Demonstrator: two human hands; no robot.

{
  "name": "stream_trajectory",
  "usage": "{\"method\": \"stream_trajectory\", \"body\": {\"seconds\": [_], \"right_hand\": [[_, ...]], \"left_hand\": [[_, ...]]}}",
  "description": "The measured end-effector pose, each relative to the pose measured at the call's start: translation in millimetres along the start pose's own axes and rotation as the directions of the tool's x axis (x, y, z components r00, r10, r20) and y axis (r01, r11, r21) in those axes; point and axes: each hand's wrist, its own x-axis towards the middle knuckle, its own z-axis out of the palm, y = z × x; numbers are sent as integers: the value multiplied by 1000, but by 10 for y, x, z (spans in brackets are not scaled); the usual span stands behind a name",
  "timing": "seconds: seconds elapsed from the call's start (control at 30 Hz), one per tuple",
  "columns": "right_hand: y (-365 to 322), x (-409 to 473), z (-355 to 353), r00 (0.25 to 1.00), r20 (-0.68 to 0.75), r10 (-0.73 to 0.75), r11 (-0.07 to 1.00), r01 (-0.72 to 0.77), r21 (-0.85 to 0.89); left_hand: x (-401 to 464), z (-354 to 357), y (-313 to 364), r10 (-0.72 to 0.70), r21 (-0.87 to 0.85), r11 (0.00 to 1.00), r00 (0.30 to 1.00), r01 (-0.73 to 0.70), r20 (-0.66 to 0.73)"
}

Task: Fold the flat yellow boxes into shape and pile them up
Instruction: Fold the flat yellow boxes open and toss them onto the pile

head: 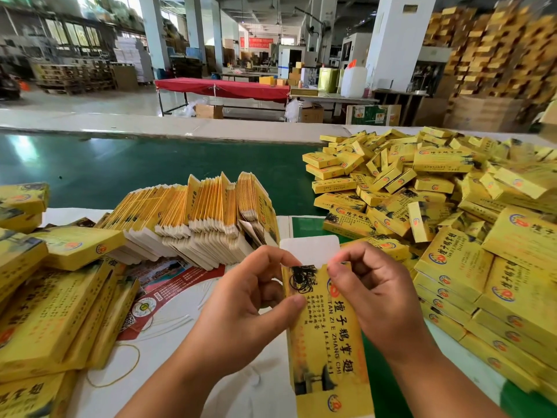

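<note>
Yellow box [327,336] stands pinched between both hands: left hand [244,309] gripping its edge, right hand [376,294] nipping the top beside the white flap [310,250].

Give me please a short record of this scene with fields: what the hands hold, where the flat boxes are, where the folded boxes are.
held item: yellow box, top flap open
left hand: grips the box's left edge
right hand: pinches the box's top end
flat boxes: stacked on edge, ahead of the hands
folded boxes: loose heap at right, on the green belt
rubber band: lies on the table, lower left
</note>
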Motion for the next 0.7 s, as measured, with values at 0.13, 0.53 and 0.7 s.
{"method": "stream_trajectory", "body": {"seconds": [0.13,0.53,0.7], "right_hand": [[-18,-14,29,999,-22,32,999,-32,-3],[36,-6,21,986,-35,161,986,-159,49],[27,21,-39,955,169,243,953,-268,143]], "left_hand": [[-6,13,0,-32,31,999,999,31,16],[29,74,13,-52,-37,998,986,47,-157],[47,-3,12,-53,-17,999,980,50,-191]]}}
